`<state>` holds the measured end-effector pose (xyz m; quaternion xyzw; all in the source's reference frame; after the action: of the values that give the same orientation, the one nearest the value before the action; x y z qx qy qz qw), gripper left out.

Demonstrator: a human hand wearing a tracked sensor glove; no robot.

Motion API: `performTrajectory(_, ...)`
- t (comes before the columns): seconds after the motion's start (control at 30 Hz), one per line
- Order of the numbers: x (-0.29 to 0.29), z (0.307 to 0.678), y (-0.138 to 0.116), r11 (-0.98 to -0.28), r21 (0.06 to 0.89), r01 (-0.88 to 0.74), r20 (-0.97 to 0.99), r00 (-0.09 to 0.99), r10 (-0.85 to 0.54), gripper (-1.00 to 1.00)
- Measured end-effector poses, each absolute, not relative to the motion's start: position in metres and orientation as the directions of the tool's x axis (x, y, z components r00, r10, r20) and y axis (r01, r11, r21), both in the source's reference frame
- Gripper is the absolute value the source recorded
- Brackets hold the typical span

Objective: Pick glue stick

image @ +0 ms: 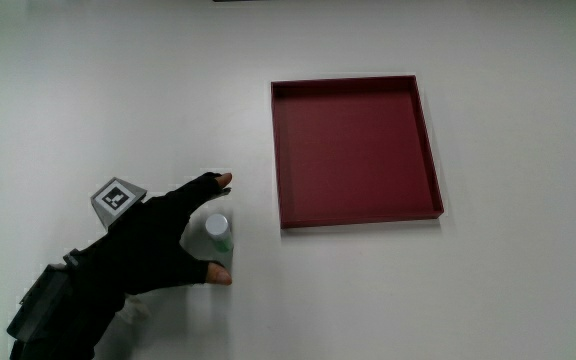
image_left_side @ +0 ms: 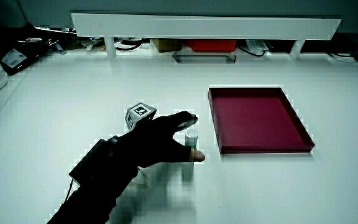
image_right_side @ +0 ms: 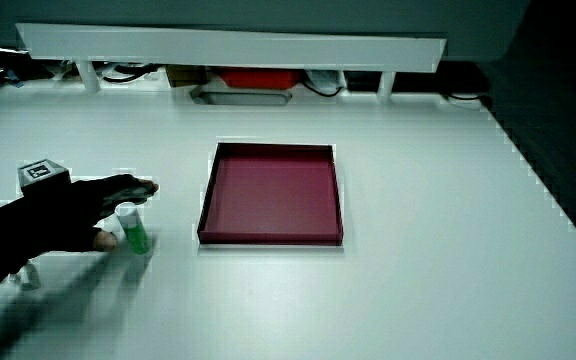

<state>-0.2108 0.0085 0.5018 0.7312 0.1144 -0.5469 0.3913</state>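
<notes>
Nearest the person, the black-gloved hand (image: 158, 245) is seen reaching over the white surface (image: 418, 300), its forearm trailing toward the person's edge. A small patterned cube (image: 117, 197) is carried on the back of the hand. The fingers are spread in a wide, open curl around the glue stick (image: 218, 238), with one bare fingertip above the cap and the thumb tip at its base; whether the stick is actually gripped cannot be told, though the digits appear to touch it. The glue stick is shown upright on the surface in both side views (image_left_side: 191, 138) (image_right_side: 134, 231), white-capped with a green body. Beside it, slightly farther from the person, a shallow red tray (image: 429, 150) is set flat and apart from the hand.
</notes>
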Motion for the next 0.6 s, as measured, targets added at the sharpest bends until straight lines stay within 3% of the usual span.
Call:
performTrajectory(0.27, -0.212, 0.506, 0.009, -0.677, 0.439, 0.591, -0.895, 0.357, -0.268, 0.0)
performTrajectory(0.6, -0.221, 0.514, 0.008, -0.709, 0.433, 0.557, -0.897, 0.343, -0.278, 0.4)
